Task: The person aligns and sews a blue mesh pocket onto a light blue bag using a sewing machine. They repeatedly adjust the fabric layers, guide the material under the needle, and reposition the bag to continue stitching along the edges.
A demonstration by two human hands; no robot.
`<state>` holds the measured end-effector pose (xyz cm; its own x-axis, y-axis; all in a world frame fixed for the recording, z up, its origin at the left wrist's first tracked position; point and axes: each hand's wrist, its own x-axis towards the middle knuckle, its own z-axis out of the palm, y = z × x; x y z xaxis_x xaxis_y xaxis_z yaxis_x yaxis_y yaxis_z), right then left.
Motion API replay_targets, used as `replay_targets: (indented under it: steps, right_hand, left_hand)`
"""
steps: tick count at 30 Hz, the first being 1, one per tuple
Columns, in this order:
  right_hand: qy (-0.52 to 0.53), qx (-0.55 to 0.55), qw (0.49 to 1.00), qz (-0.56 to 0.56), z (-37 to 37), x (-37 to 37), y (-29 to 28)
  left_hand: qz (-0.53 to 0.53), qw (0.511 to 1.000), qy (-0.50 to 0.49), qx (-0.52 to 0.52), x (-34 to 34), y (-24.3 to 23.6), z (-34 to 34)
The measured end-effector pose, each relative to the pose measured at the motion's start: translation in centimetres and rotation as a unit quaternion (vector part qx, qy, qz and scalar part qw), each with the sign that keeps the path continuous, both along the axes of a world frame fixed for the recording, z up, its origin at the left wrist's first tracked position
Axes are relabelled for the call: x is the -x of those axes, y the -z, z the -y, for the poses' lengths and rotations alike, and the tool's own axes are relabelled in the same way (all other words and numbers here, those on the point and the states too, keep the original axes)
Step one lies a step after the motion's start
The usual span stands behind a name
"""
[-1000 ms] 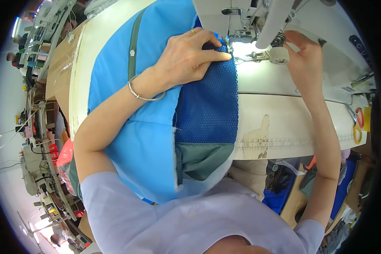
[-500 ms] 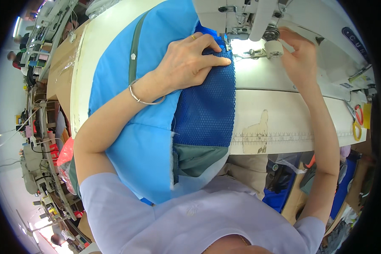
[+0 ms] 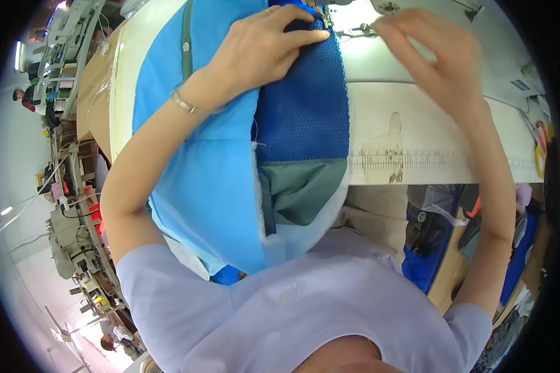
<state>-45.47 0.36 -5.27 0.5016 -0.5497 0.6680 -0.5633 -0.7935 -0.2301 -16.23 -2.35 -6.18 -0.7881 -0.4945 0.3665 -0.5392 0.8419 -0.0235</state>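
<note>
My left hand [image 3: 261,50] lies over the fabric piece, fingers spread, pressing near the presser foot [image 3: 324,20] of a sewing machine. Under it are light blue cloth [image 3: 211,180] with a dark zip [image 3: 187,37] and dark blue mesh [image 3: 305,118]. Grey-green cloth [image 3: 305,186] joins the mesh's near edge. To the right, my right hand [image 3: 438,56] has thumb and fingertips pinched together beside a small metal arm [image 3: 361,30] on the machine bed. Whatever is between those fingertips is too small to make out.
A printed ruler scale [image 3: 429,160] runs along the white table's front edge. Scissors with red and yellow handles [image 3: 540,149] lie at the far right. Below the table are a dark bag [image 3: 424,233] and blue material. Other machines and people stand at the left.
The view has tilted, so the table and fabric appear higher. My right hand has moved left, from beside the white round knob to the small metal arm. My left hand stays on the fabric.
</note>
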Motion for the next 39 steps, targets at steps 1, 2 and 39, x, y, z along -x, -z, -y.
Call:
replay_targets:
  steps: [1, 2, 39]
  right_hand:
    - [-0.028, 0.045, 0.999, 0.009, -2.0, -0.9, -0.9]
    - [-0.071, 0.038, 0.997, 0.020, -4.7, -0.9, -0.1]
    - [0.059, -0.040, 0.997, -0.019, -11.3, -6.1, 5.0]
  left_hand:
    - [0.031, 0.999, -0.017, 0.007, -0.4, -0.7, -1.9]
    - [0.035, 0.999, -0.006, -0.026, -0.9, -1.2, -4.2]
    - [0.001, 0.980, -0.011, -0.201, 1.0, -7.7, -15.2]
